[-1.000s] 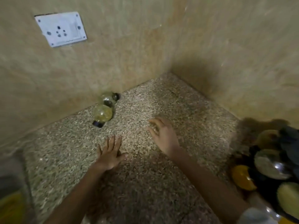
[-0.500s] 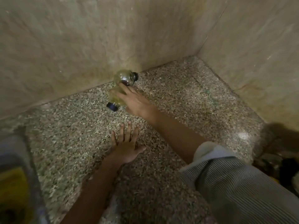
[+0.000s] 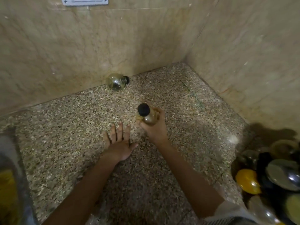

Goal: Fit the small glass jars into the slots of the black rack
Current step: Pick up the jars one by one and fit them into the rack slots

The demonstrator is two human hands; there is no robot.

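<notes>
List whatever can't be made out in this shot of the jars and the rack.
- Rack, head view: cut off by the right edge and blurred; free slots cannot be counted.
- Held jar in the right hand: fingers and the black cap hide its contents.
- Jar by the wall: too dim to read its fill.
- Socket plate: cropped by the top edge.
- Object at the lower left: blurred, cut off.

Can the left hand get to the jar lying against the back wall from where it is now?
Probably yes. The left hand lies flat and empty on the counter, and only bare counter shows between it and the jar lying by the wall. The right hand holds its jar off to the side.
</notes>
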